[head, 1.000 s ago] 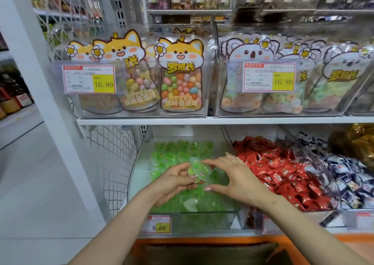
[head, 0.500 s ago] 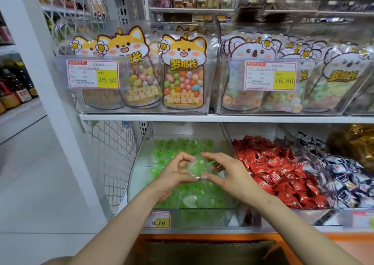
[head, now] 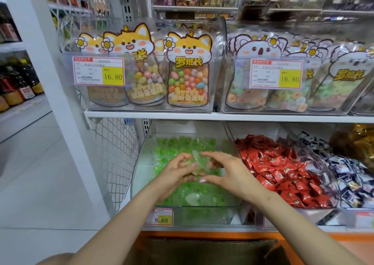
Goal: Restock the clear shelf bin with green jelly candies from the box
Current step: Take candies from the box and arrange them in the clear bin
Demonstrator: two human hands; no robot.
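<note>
Two hands share one grip: the left hand [head: 174, 171] and right hand [head: 228, 173] pinch a single jelly [head: 199, 162] between curled fingertips, just above the pile of green jellies [head: 178, 145] in the clear bin [head: 202, 214] on the lower shelf [head: 202, 228]. A price tag [head: 162, 217] reading 8.60 sits on the bin's front. Red-wrapped candies [head: 279, 163] lie heaped just to its right, and the cardboard box [head: 212, 250] sits below the shelf.

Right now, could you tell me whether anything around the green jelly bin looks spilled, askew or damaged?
Nothing looks spilled or damaged. The left hand and right hand hold one jelly over the bin. Only a pale piece near the bin's front stands out among the green; perhaps a jelly turned over.
</note>
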